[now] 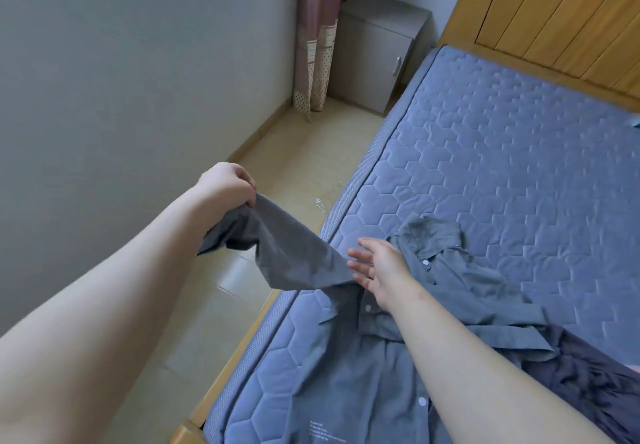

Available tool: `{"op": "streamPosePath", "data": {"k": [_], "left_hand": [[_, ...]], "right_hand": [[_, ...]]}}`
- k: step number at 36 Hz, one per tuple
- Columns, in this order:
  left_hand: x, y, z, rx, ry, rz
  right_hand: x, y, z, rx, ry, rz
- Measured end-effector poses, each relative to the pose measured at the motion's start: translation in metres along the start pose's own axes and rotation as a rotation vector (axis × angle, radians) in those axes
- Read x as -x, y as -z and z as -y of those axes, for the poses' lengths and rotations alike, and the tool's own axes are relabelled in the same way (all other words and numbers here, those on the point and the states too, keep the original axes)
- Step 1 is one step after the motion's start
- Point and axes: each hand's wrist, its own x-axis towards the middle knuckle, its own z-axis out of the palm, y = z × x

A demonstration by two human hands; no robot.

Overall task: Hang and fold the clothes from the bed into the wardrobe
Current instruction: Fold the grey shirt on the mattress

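Grey shirt [346, 384] lies crumpled on quilted mattress [519, 166]; left grip [227, 182] pinches its sleeve [291, 249], right grip [384, 270] spread open.

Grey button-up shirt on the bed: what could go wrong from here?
1. The left hand only pinches the sleeve end, out past the blue quilted mattress edge; a slip could drop it towards the tiled floor.
2. The grey button-up shirt lies wrinkled, collar bunched, so folding now may set creases.
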Motion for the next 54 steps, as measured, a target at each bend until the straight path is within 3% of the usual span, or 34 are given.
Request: {"op": "streamPosePath", "data": {"k": [4,7,11,15,20,25,27,32,36,39,43,45,47,49,50,54], "left_hand": [[0.006,0.002,0.004,0.240,0.173,0.046],[0.010,-0.003,0.010,0.492,0.405,0.149],[0.015,-0.013,0.015,0.900,0.640,0.254],[0.032,-0.023,0.005,1.165,0.671,0.300],[0.042,-0.028,-0.005,1.233,0.628,0.362],[0.047,-0.027,-0.012,1.209,0.468,0.368],[0.048,-0.025,-0.013,1.212,0.407,0.399],[0.051,-0.025,-0.015,1.236,0.350,0.485],[0.048,-0.028,-0.017,1.302,0.368,0.498],[0.045,-0.028,-0.016,1.292,0.368,0.488],[0.044,-0.028,-0.016,1.152,0.318,0.507],[0.042,-0.027,-0.017,0.951,0.258,0.438],[0.039,-0.025,-0.017,0.521,0.149,0.287],[0.039,-0.025,-0.018,0.092,0.001,0.168],[0.039,-0.026,-0.019,-0.008,-0.074,0.132],[0.051,-0.026,-0.042,0.127,-0.473,0.114]], "right_hand": [[0.010,0.004,-0.003,0.025,-0.021,-0.026],[0.018,0.005,-0.009,0.069,-0.018,-0.004],[0.026,0.000,-0.028,0.350,0.102,0.240],[0.025,-0.015,-0.047,0.507,0.207,0.377],[0.028,-0.027,-0.027,0.154,0.188,0.323],[0.033,-0.027,0.001,0.327,0.216,0.239],[0.036,-0.026,0.005,0.232,0.142,0.252],[0.025,-0.018,-0.005,-0.089,-0.421,0.213],[0.028,-0.022,-0.008,-0.345,-0.543,0.306],[0.030,-0.028,0.002,-0.518,-0.422,0.302],[0.019,-0.030,0.017,-0.453,-0.212,0.095],[0.014,-0.030,0.030,-0.359,-0.010,-0.028],[0.012,-0.033,0.048,-0.266,0.200,-0.098],[0.020,-0.038,0.071,-0.154,0.367,-0.094],[0.026,-0.041,0.084,-0.082,0.456,-0.064],[0.050,-0.056,0.119,0.179,0.668,0.178]]}}
